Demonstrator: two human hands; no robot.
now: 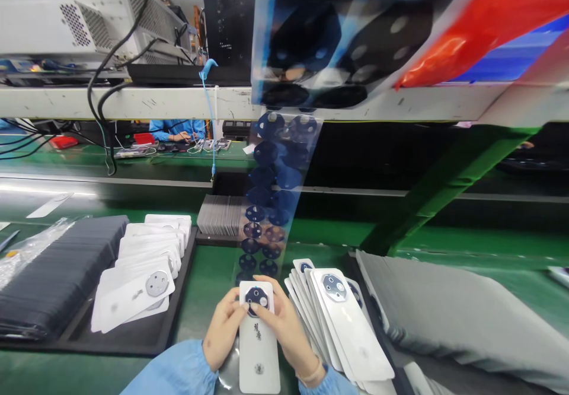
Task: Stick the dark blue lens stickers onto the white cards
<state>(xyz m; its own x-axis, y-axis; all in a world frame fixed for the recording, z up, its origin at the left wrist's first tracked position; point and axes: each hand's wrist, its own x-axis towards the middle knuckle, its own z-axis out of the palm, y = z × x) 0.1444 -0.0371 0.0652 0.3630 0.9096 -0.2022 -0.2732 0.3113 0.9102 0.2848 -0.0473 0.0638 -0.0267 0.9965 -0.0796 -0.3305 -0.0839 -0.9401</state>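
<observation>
A white phone back cover with a dark round camera area at its top is held upright between my two hands. My left hand grips its left edge, the thumb on the camera area. From the right, my right hand clasps the other edge, its thumb also pressing near the camera holes. Just above hangs a clear strip bearing dark round camera stickers in two columns. Right of my hands leans a fanned stack of white covers with dark camera areas.
At left, a black tray carries overlapping white covers and a dark padded row. A box of thin grey sheets stands behind. Grey cloth-like padding lies at right. A shelf beam crosses above; a co-worker's hands show beyond.
</observation>
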